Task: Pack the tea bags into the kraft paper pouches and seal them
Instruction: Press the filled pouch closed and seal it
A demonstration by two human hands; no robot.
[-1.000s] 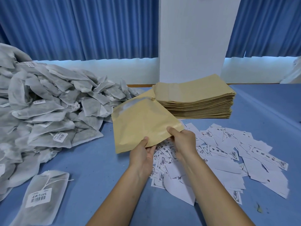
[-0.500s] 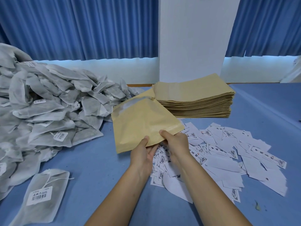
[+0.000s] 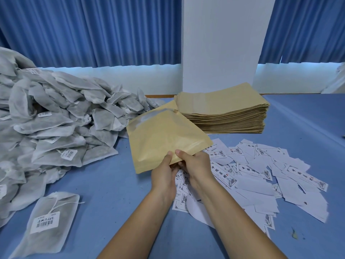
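Kraft paper, tan and smooth: one flat, squarish kraft pouch is up off the blue desk, tilted, with a glossy pale strip along its far edge. Both hands have it by the near edge. The left hand pinches it, thumb on top and fingers tucked under. The right hand pinches just beside it, the two thumbs nearly touching. Behind the pouch sits a thick, neat stack of pouches. Far left there's a soft, lumpy heap of tea bags, grey fibrous mesh, some with barcode tags. A single tea bag lies flat at the near left. Thin white printed slips lie scattered under the right forearm.
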